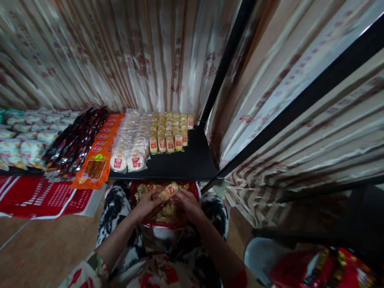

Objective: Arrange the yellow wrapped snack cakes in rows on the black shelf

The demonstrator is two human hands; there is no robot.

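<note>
A small yellow wrapped snack [169, 191] with a red label is held between my two hands, over a red bag [192, 189] of similar yellow packets. My left hand [149, 203] has its fingers closed on the snack's left end. At the other end, the fingers of my right hand [187, 202] are pressed on the wrapper. The bag sits between my knees. Just beyond it, rows of the same yellow snacks [170, 142] stand on a black shelf [180, 164].
Left of the yellow rows lie clear-wrapped round white snacks [134, 160], an orange packet [94, 166], dark packets [74, 141] and white packets [32, 150]. A black frame post [226, 61] rises at the shelf's right corner. Red packages [348, 269] fill the lower right.
</note>
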